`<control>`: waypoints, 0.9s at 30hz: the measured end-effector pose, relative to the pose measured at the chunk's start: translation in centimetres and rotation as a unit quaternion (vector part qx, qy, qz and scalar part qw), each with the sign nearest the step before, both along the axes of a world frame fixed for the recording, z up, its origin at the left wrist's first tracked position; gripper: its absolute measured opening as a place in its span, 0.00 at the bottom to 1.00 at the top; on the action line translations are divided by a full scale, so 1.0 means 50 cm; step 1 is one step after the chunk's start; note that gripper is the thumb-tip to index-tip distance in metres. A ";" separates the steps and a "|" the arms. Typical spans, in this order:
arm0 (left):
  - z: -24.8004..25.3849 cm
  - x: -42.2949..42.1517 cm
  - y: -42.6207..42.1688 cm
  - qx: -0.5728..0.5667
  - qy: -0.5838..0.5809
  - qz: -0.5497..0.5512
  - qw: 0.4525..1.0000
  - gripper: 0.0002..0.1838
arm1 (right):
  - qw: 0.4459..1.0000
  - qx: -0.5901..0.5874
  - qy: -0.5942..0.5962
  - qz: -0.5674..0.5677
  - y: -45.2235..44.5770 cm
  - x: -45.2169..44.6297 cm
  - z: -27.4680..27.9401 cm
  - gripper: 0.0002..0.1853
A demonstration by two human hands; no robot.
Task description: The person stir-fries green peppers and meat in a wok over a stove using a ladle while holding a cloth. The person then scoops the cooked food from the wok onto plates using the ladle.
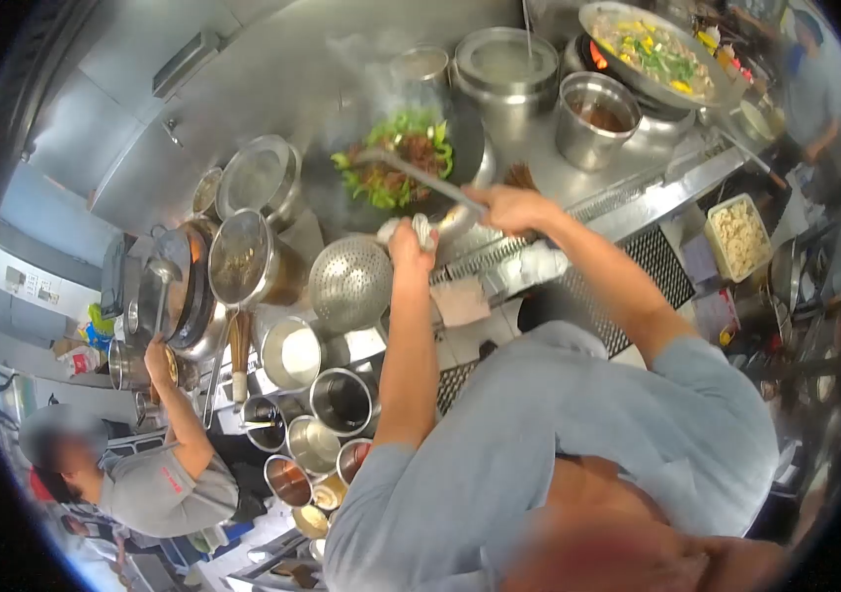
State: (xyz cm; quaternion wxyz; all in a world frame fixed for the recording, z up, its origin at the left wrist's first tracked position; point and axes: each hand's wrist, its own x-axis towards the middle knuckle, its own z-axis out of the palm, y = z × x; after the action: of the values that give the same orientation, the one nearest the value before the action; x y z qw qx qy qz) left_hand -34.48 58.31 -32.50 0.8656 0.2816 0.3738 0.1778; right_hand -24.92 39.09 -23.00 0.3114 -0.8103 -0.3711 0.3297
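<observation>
At wok, ladle, greens, perhaps meat

Two hands show near the centre: one left hand and one right hand. The ladles number two, one ladle at upper centre, another at left. Three woks: one wok at upper centre, one at upper right, one at left. One strainer at centre, one tub at right. Two brushes: one brush left of centre, another at upper centre. At least seven tins cluster low, left of centre. At least two other people, one person at lower left.
</observation>
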 end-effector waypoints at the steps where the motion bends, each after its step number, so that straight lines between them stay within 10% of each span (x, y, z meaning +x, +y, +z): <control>1: 0.022 -0.009 -0.011 -0.037 -0.004 -0.007 0.999 0.05 | 1.000 -0.019 0.010 0.018 -0.023 -0.004 0.016 0.38; 14: -0.029 -0.022 -0.025 -0.018 -0.058 0.002 0.998 0.07 | 0.999 -0.017 -0.026 -0.031 -0.130 -0.026 0.102 0.37; 20: 0.119 -0.039 -0.054 -0.048 -0.039 -0.001 0.998 0.08 | 0.999 -0.044 0.009 0.017 -0.162 -0.002 0.143 0.37; 25: -0.058 0.016 0.006 -0.010 -0.166 -0.013 0.986 0.04 | 0.984 -0.142 -0.107 0.027 -0.085 0.009 0.125 0.36; 27: -0.074 -0.027 -0.053 -0.001 -0.049 -0.002 0.999 0.04 | 0.984 -0.125 -0.126 0.011 -0.078 -0.006 0.133 0.36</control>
State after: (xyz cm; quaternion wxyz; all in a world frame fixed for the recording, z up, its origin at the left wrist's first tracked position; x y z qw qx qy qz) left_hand -35.82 55.68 -36.17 0.8835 0.2724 0.3306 0.1894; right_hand -25.23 35.18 -16.37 0.1550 -0.8738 -0.3721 0.2721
